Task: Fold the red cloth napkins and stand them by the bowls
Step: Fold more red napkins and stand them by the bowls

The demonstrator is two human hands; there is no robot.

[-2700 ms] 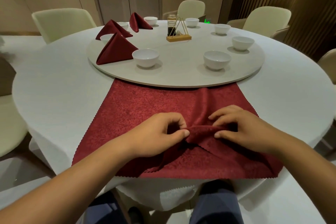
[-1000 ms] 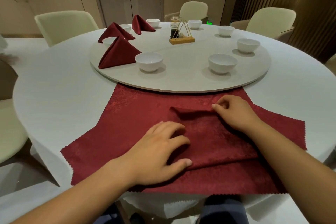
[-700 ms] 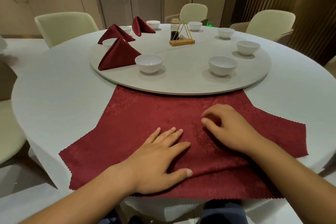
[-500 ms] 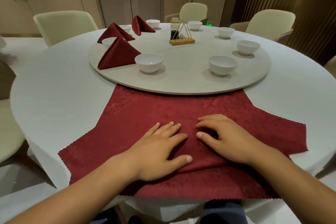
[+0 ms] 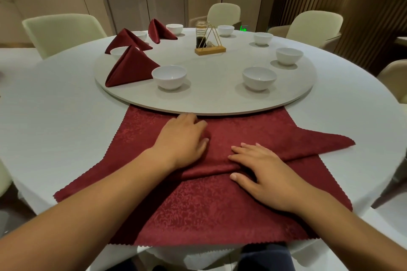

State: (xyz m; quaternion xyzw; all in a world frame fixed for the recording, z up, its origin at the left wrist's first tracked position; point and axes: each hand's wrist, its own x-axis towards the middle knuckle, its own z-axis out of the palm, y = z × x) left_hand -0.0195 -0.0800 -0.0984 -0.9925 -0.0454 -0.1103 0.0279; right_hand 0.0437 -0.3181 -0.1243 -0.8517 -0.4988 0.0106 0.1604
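A red cloth napkin (image 5: 220, 202) lies spread on the white table in front of me, partly folded, with a folded band across its middle. My left hand (image 5: 182, 138) rests flat on the far part of the napkin near the turntable's edge. My right hand (image 5: 262, 174) presses flat on the folded band, fingers pointing left. Three folded red napkins stand on the turntable: one (image 5: 130, 67) beside a white bowl (image 5: 169, 77), a second (image 5: 125, 39) and a third (image 5: 158, 31) further back. Another white bowl (image 5: 259, 78) stands to the right with no napkin beside it.
The grey round turntable (image 5: 220, 101) carries several more white bowls along its rim and a wooden condiment stand (image 5: 209, 45) with a glass bottle at its centre. Pale chairs (image 5: 61, 31) surround the round table. The napkin's front edge hangs over the table edge.
My left hand slid forward across the napkin to near the turntable's edge. My right hand moved back and right onto the folded band, flattening it. The fold now lies flat.
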